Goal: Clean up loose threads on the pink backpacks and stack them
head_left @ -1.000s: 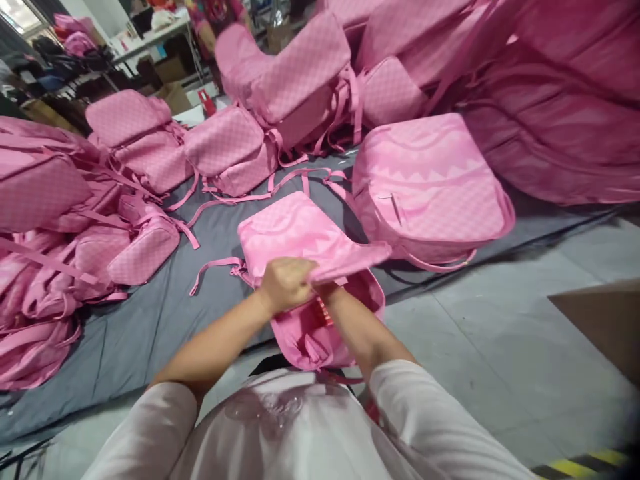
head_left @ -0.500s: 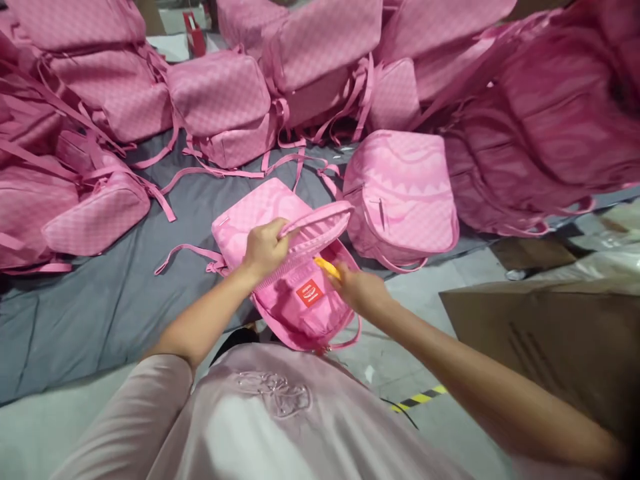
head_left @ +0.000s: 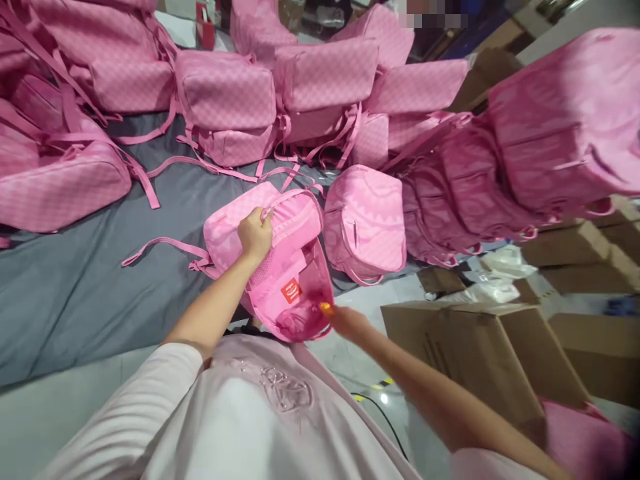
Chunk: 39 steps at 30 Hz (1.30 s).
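Backpack [head_left: 280, 257], frame centre: my left grip [head_left: 256, 235], closed, holds its flap [head_left: 300, 212] back; my right grip [head_left: 347, 323] clasps an orange object [head_left: 327, 309]. Apparently interior work; next move needs flap steady.

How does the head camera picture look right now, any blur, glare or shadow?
Head view: the right hand and its orange item look soft, the item's shape unclear; head view: shade darkens the near inside of the open backpack; head view: a bright spot glares on the floor; head view: pixel blocks hide a patch at the top.
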Available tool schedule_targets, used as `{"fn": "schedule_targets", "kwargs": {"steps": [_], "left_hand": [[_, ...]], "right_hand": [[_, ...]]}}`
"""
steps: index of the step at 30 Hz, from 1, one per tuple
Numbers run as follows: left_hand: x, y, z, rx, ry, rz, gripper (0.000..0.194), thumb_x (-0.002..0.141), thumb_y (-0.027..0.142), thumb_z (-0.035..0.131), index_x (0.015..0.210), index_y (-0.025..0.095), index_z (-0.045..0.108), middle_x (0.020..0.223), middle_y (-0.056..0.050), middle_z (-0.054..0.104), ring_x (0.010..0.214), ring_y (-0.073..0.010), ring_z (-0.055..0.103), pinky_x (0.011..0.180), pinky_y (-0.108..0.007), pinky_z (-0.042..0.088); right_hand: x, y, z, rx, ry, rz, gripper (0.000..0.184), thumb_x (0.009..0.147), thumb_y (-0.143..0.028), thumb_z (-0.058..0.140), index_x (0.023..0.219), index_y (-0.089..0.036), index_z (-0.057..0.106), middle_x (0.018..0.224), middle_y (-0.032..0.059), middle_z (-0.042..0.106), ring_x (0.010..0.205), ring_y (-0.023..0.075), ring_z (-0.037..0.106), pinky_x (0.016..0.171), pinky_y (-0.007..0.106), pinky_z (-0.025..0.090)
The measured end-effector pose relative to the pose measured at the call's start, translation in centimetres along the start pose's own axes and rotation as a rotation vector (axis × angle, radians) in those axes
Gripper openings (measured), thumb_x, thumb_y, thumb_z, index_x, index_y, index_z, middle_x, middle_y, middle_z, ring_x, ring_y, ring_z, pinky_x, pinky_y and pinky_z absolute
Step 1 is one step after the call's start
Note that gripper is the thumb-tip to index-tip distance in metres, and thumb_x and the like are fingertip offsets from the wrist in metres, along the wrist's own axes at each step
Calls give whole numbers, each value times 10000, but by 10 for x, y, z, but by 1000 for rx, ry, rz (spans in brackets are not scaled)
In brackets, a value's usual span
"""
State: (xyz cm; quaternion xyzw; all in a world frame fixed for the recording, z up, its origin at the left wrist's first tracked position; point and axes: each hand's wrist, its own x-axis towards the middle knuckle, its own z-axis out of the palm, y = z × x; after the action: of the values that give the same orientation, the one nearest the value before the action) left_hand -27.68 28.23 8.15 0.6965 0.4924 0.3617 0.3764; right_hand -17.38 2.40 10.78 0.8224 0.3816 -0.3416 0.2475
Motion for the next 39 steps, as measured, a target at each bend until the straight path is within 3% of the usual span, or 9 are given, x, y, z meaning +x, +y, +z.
{"fn": "schedule_targets", "kwargs": {"steps": [4, 7, 11, 14, 18, 23, 29, 33, 39], "left_hand": [[-3, 6, 10, -38, -13, 68, 272, 935, 300, 576, 685, 194, 553, 585, 26, 494, 580, -141, 438, 616, -263, 247], [-5, 12, 8, -54, -81, 181, 270, 933, 325, 573, 696, 194, 561, 577, 36, 480, 559, -131, 425, 601, -258, 250], [-9, 18, 1, -89, -173, 283, 299, 934, 344, 556, 678, 190, 546, 570, 43, 464, 541, -115, 420, 574, -247, 259], [-15, 22, 2, -125, -220, 349, 278, 930, 330, 546, 691, 189, 554, 573, 45, 456, 548, -112, 437, 569, -236, 278], [-25, 26, 7, -124, -284, 433, 216, 908, 309, 561, 727, 193, 583, 587, 41, 472, 554, -112, 452, 574, -227, 307], [-28, 20, 10, -138, -259, 499, 182, 903, 296, 548, 776, 190, 624, 617, 28, 529, 573, -115, 484, 606, -228, 351], [-18, 13, 7, -107, -159, 444, 251, 914, 363, 533, 751, 191, 613, 577, 39, 490, 544, -113, 459, 583, -233, 330], [-17, 15, 12, -115, -188, 515, 215, 901, 334, 538, 775, 188, 634, 599, 28, 518, 556, -119, 471, 592, -240, 343], [-17, 19, 17, -46, -194, 595, 242, 918, 348, 518, 775, 192, 635, 598, 23, 518, 555, -128, 484, 592, -249, 337]], "right_hand": [[-11, -33, 46, 83, -130, -115, 327, 1005, -431, 484, 1010, -188, 702, 926, 55, 752, 812, 170, 709, 698, 254, 517], [-11, -46, 58, 96, -60, -142, 376, 1009, -432, 449, 1176, -166, 655, 1134, 143, 726, 1036, 262, 694, 809, 311, 499], [-7, -32, 56, 38, 88, -151, 430, 1028, -452, 394, 1286, -150, 560, 993, 145, 739, 933, 289, 720, 752, 335, 503], [21, -18, 47, -121, 252, -116, 395, 1051, -304, 296, 1291, -71, 507, 902, 180, 714, 839, 289, 723, 690, 342, 502], [80, -23, 34, -177, 337, -236, 383, 973, -65, 281, 1299, -51, 481, 1091, 258, 657, 1007, 317, 676, 807, 411, 487], [123, -45, 35, -134, 383, -440, 297, 950, -153, 471, 1244, -141, 515, 1077, 164, 668, 1013, 236, 634, 888, 345, 452], [136, -53, 55, 32, 530, -99, 332, 1018, -181, 293, 1238, -28, 490, 1012, 239, 660, 871, 255, 653, 721, 322, 437], [133, -55, 71, 139, 585, -59, 297, 1020, -274, 418, 1244, -101, 509, 972, 147, 687, 865, 205, 662, 721, 259, 425], [127, -52, 75, 296, 616, 19, 367, 1040, -308, 391, 1343, -120, 480, 979, 128, 715, 856, 199, 684, 692, 246, 420]]}}
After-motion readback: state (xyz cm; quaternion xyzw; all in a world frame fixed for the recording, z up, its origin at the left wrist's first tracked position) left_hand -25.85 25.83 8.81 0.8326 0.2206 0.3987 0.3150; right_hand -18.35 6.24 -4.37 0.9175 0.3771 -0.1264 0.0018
